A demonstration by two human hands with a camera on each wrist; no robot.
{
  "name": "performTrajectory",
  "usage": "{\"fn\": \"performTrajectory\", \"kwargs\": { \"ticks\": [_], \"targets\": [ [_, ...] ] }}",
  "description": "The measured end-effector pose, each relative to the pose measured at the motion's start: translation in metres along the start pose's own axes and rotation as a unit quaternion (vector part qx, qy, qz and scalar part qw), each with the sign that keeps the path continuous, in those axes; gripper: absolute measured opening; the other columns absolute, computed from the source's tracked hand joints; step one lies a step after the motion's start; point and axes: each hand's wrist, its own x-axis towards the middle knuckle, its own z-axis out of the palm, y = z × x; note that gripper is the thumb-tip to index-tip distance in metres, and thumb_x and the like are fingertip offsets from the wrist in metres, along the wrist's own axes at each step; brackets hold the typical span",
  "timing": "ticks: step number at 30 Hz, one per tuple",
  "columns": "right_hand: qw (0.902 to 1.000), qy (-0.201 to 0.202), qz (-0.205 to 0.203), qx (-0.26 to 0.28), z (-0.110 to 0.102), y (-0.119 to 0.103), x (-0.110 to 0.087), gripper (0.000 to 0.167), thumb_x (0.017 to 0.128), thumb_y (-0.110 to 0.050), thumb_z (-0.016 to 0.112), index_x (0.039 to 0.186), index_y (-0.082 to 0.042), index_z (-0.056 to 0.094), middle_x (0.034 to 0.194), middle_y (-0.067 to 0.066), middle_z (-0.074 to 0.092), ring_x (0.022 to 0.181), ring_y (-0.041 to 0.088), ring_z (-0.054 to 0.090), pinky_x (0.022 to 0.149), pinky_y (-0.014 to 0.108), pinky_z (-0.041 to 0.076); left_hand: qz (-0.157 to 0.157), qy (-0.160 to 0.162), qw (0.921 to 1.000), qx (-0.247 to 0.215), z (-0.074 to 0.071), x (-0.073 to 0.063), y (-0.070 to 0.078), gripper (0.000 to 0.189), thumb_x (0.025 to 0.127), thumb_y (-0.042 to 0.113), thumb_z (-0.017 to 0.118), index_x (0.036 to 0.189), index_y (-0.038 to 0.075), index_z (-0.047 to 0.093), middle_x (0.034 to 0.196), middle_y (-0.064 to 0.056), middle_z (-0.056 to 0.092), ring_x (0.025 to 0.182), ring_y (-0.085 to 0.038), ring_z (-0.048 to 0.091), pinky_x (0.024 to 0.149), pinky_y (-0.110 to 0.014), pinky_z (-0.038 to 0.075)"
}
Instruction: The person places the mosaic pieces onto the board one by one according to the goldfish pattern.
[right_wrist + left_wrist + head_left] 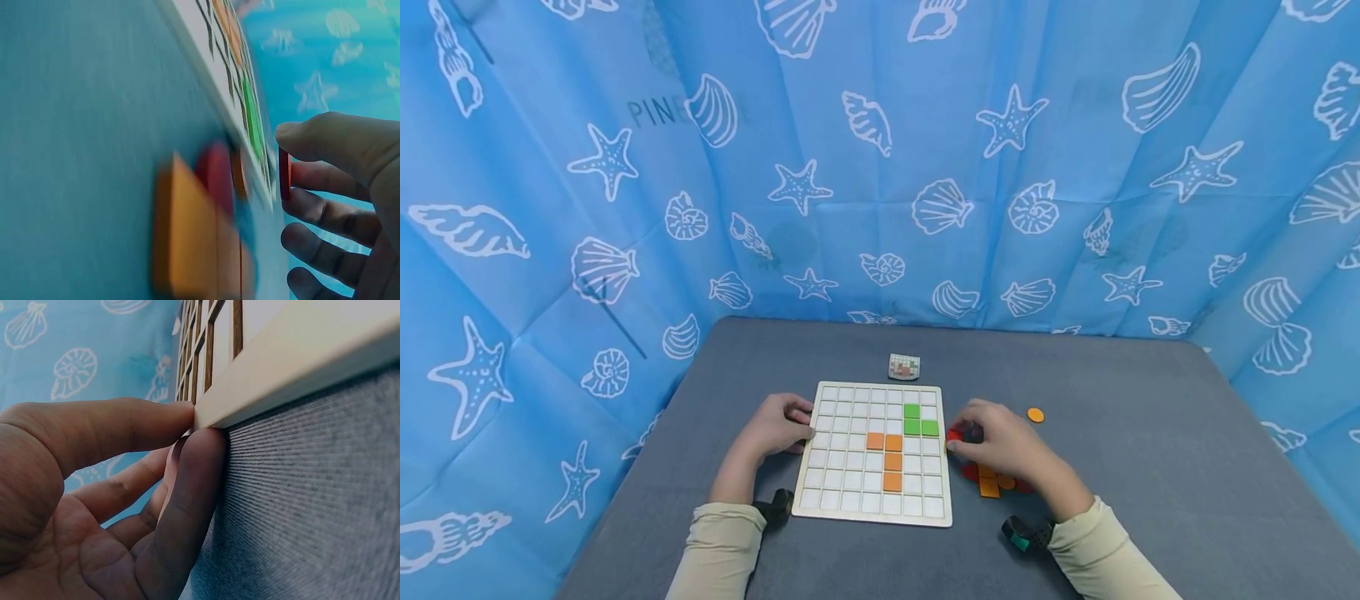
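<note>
A white grid board (872, 454) with a pale wooden frame lies on the table. Several orange square tiles (892, 461) and three green ones (912, 427) sit in its cells. At the board's left edge, my left hand (777, 426) pinches the frame (275, 375) between thumb and index finger. My right hand (1000, 437), just off the board's right edge, holds a thin red tile (285, 174) between thumb and fingertips. Below that hand lies a pile of orange pieces (989, 487) and red pieces (971, 472), partly hidden by it.
Beyond the board lies a small card (904, 367) printed with a coloured grid. A lone orange disc (1035, 415) rests to the right of my right hand. Behind the grey table (1150, 433) hangs a blue curtain (880, 167) with shell and starfish outlines.
</note>
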Motion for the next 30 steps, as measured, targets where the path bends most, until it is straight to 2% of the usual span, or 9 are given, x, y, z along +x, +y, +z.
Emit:
{"fn": "performTrajectory", "kwargs": {
  "ticks": [8, 14, 23, 30],
  "targets": [
    [0.9973, -0.038, -0.062, -0.009, 0.021, -0.031, -0.001, 0.019, 0.091, -0.028, 0.085, 0.104, -0.016, 0.079, 0.092, -0.006, 0.066, 0.077, 0.009, 0.057, 0.064, 0.022, 0.045, 0.000, -0.002, 1.0000, 0.000, 0.000, 0.001, 0.000, 0.040, 0.091, -0.005, 0.075, 0.130, -0.001, 0.067, 0.103, -0.015, 0.064, 0.081, -0.025, 0.068, 0.064, -0.037, 0.063],
    [0.9933, -0.051, -0.102, -0.017, 0.034, -0.041, -0.003, 0.016, 0.090, -0.027, 0.085, 0.102, -0.016, 0.080, 0.096, -0.007, 0.068, 0.082, 0.007, 0.056, 0.071, 0.022, 0.049, 0.001, -0.001, 1.0000, -0.003, 0.000, 0.001, 0.000, 0.039, 0.091, -0.005, 0.075, 0.129, -0.001, 0.067, 0.102, -0.015, 0.063, 0.081, -0.025, 0.067, 0.063, -0.036, 0.063],
    [0.9923, -0.065, -0.105, -0.005, 0.040, -0.049, -0.003, 0.015, 0.088, -0.024, 0.086, 0.101, -0.018, 0.081, 0.095, -0.007, 0.068, 0.082, 0.006, 0.057, 0.070, 0.021, 0.049, 0.004, -0.001, 1.0000, -0.003, 0.000, 0.001, 0.000, 0.039, 0.091, -0.006, 0.075, 0.129, -0.002, 0.067, 0.100, -0.015, 0.063, 0.080, -0.025, 0.066, 0.063, -0.037, 0.063],
    [0.9923, -0.069, -0.102, -0.017, 0.042, -0.048, -0.002, 0.016, 0.088, -0.027, 0.087, 0.101, -0.019, 0.080, 0.096, -0.009, 0.068, 0.083, 0.005, 0.058, 0.071, 0.021, 0.051, 0.004, -0.001, 1.0000, -0.005, 0.000, 0.001, -0.001, 0.039, 0.091, -0.006, 0.075, 0.129, -0.002, 0.067, 0.101, -0.015, 0.063, 0.080, -0.025, 0.066, 0.063, -0.037, 0.063]
  ]
}}
